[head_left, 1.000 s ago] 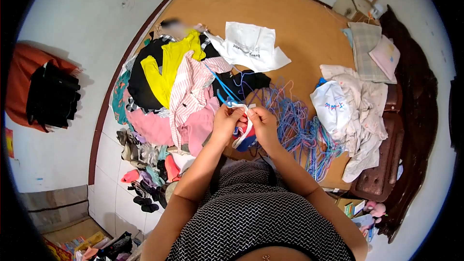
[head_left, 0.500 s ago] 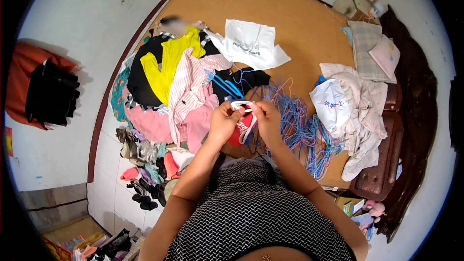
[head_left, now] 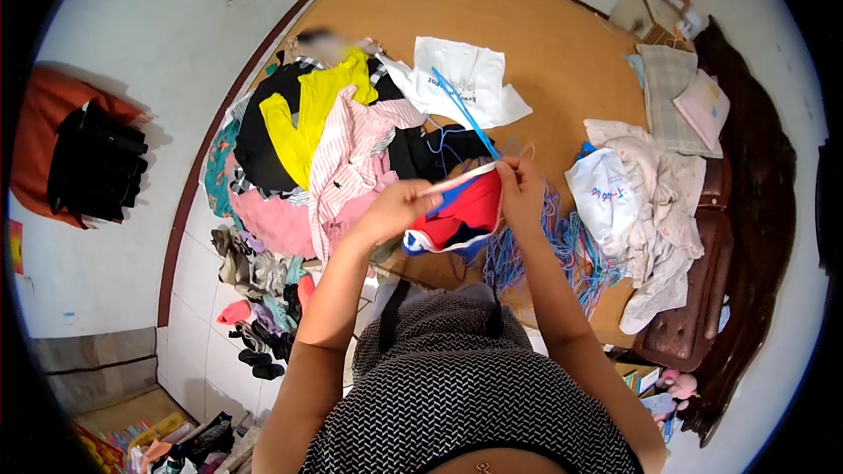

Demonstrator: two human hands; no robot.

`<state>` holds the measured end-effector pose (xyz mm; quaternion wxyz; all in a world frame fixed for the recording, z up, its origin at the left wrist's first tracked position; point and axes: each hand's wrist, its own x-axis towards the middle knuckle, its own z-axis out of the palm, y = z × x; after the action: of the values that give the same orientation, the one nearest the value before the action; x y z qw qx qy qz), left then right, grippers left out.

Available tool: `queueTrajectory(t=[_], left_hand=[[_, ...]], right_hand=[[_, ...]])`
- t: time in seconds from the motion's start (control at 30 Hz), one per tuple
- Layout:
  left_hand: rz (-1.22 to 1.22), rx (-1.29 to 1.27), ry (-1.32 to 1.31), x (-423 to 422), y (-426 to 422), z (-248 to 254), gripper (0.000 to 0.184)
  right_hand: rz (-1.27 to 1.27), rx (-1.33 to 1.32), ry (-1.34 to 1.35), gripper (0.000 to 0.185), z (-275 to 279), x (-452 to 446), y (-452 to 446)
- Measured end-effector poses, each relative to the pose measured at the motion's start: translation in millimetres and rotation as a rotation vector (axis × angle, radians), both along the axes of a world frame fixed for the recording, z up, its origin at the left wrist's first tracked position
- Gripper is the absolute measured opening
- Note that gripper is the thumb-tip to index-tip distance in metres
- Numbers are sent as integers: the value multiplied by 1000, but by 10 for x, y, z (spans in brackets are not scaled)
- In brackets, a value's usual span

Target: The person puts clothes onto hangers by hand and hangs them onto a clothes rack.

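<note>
A small red and blue garment (head_left: 461,215) with white trim is stretched between my hands above the near edge of the bed. My left hand (head_left: 397,211) pinches its white edge on the left. At the upper right corner, the fingers of my right hand (head_left: 523,186) are closed on the same edge. A bright blue plastic clothes hanger (head_left: 465,111) slants up and left from beside my right hand; whether those fingers also grip it I cannot tell. Under and beyond the hands lies a tangle of blue, pink and purple hangers (head_left: 562,241).
Left on the bed is a clothes pile with a yellow top (head_left: 309,123) and a pink striped shirt (head_left: 342,145). A white plastic bag (head_left: 479,70) lies behind. Pale bedding (head_left: 659,219) and another white bag (head_left: 603,193) are at right. Shoes (head_left: 263,342) stand on the floor.
The garment, bunched between my close hands before, is now spread open. My hands have moved apart, the right one up and rightward. The blue hanger has swung up and right.
</note>
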<state>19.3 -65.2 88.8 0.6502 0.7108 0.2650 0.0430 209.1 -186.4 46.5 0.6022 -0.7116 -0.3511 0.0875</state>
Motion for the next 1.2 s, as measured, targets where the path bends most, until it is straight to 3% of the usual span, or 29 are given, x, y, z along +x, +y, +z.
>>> queueTrajectory(t=[0.1, 0.17, 0.27, 0.33, 0.37, 0.43, 0.47, 0.53, 0.6, 0.63, 0.7, 0.73, 0.8, 0.9, 0.97, 1.03, 1.1, 1.17, 1.2], left_hand=[[467, -414, -296, 30, 140, -128, 13], [613, -564, -410, 22, 203, -103, 12], [642, -535, -429, -20, 350, -287, 12], [729, -532, -498, 8, 411, -342, 11], [734, -529, -499, 9, 436, -343, 11], [802, -368, -473, 19, 477, -333, 10], [802, -265, -430, 17, 517, -373, 11], [845, -137, -458, 90, 504, -437, 13], [886, 122, -393, 86, 513, -480, 19], [887, 124, -394, 73, 521, -490, 19], [904, 583, -301, 63, 514, -460, 18], [903, 583, -301, 69, 497, -420, 18], [815, 862, -333, 95, 433, -306, 17], [535, 962, -243, 173, 205, -96, 21], [299, 1033, -275, 237, -34, 4, 28], [228, 1139, -378, 315, -208, -19, 31], [390, 1115, -369, 310, -245, -74, 37], [616, 1031, -172, 255, -185, -43, 47], [672, 983, -39, 226, -167, -15, 55]], right_hand=[[0, 169, 116, 10, 87, -15, -155], [-5, 265, 161, 10, 196, -1, -318], [118, 357, 244, 19, 375, -15, -567], [217, 113, 200, 23, 499, -77, -726], [222, 115, 201, 23, 515, -115, -755], [337, -169, 97, 29, 523, -197, -797], [338, -169, 96, 29, 486, -245, -831], [311, -298, 254, 26, 383, -319, -870], [311, -273, 236, 25, 354, -332, -847], [312, -246, 218, 25, 341, -342, -830], [301, -254, 172, 25, 268, -375, -788], [290, -264, 126, 25, 249, -395, -768], [335, -215, 128, 25, 266, -430, -725], [350, -214, 88, 24, 309, -538, -574], [304, -257, 46, 24, 295, -608, -416], [202, -214, 56, 27, 106, -613, -209], [192, -64, 100, 26, 55, -534, -79], [107, 27, 309, 25, 262, -465, -8], [127, 51, 537, 22, 241, -343, 2]])
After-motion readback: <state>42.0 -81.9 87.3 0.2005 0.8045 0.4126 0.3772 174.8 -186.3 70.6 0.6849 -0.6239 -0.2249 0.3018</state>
